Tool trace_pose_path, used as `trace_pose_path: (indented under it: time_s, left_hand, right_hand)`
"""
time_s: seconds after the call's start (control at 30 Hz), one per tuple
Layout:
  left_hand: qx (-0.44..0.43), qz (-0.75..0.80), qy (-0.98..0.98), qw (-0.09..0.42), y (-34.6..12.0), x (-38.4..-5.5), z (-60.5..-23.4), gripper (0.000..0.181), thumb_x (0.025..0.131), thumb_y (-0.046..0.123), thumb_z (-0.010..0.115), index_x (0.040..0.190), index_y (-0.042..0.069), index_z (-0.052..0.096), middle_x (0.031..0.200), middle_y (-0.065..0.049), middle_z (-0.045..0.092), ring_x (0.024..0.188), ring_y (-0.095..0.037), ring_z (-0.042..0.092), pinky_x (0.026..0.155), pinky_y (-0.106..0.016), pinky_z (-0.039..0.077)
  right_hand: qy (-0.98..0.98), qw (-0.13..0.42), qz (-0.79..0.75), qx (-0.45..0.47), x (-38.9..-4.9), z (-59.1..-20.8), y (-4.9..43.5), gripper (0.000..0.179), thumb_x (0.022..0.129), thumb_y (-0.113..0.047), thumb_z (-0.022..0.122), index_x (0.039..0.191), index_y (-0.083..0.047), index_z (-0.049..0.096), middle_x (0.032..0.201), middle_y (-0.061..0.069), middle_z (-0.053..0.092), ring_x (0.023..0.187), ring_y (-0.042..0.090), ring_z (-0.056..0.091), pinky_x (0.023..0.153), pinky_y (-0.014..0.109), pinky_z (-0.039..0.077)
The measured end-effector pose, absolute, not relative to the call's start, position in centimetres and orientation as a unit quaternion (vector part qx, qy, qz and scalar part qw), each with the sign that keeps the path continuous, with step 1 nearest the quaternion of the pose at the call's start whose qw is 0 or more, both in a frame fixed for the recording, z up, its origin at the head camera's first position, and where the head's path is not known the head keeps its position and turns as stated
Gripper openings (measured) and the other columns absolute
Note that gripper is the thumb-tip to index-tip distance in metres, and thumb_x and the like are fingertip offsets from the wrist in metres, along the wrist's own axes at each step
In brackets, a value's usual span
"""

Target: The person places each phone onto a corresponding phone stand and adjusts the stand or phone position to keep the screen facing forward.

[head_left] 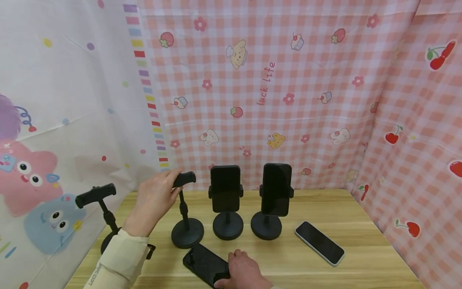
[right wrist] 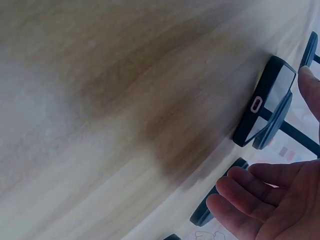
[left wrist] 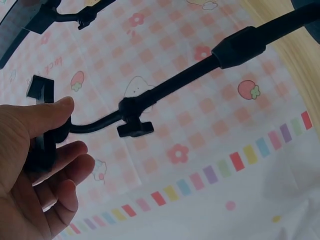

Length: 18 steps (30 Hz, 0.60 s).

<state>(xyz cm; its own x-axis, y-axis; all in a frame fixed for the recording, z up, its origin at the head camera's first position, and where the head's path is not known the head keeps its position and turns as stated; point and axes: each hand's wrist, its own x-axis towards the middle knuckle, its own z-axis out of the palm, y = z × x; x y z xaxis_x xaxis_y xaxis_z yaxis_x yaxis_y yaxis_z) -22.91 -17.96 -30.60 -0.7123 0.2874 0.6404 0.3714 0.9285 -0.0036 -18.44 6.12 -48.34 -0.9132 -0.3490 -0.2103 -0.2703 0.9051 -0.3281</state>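
"What does the left hand (head_left: 155, 199) have?"

"It grips the phone clamp (head_left: 186, 179) atop a black desktop stand (head_left: 187, 235), thumb on one side, fingers on the other. The stand's round base rests on the wooden desk (head_left: 299, 267), left of centre and near the back edge."

"And the right hand (head_left: 246, 271)?"

"At the near right end of a black smartphone (head_left: 205, 264), thumb well apart from the slightly bent fingers, not clenched. I can't tell whether it touches the casing."

"Where exactly is that phone?"

"Flat on the desk, screen up, just in front of the gripped stand's base."

"What's around them?"

"Near the middle of the back edge, a second stand (head_left: 228, 228) and a third stand (head_left: 266, 228) each hold a dark-screened phone upright. A fourth stand (head_left: 95, 195) is by the left edge, and a pale-edged smartphone (head_left: 320, 243) lies slantwise toward the right edge."
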Motion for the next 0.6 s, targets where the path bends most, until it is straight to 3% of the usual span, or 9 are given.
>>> trace_pose_path:
  time_s: [0.33, 0.6]
  left_hand:
    - [-0.172, -0.064, -0.921, 0.344, -18.8, -22.5, -31.0, 0.062, 0.08, 0.017, 0.085, 0.134, 0.006, 0.057, 0.107, -0.016, 0.07, 0.076, -0.03, 0.069, 0.06, -0.045, 0.055]
    - [-0.154, -0.073, -0.929, 0.328, -19.6, -22.0, -31.1, 0.063, 0.082, 0.02, 0.083, 0.137, 0.005, 0.055, 0.113, -0.02, 0.069, 0.08, -0.033, 0.069, 0.063, -0.047, 0.055]
  right_hand:
    - [0.969, 0.108, -0.138, -0.173, -18.1, -48.8, 5.9, 0.074, 0.072, -0.064, 0.079, 0.107, -0.001, 0.064, 0.09, 0.008, 0.052, 0.078, 0.019, 0.05, 0.066, 0.037, 0.049]
    - [0.969, 0.115, -0.133, -0.173, -18.4, -49.4, 5.6, 0.077, 0.07, -0.066, 0.079, 0.107, 0.001, 0.064, 0.09, 0.008, 0.053, 0.08, 0.02, 0.05, 0.067, 0.037, 0.05]
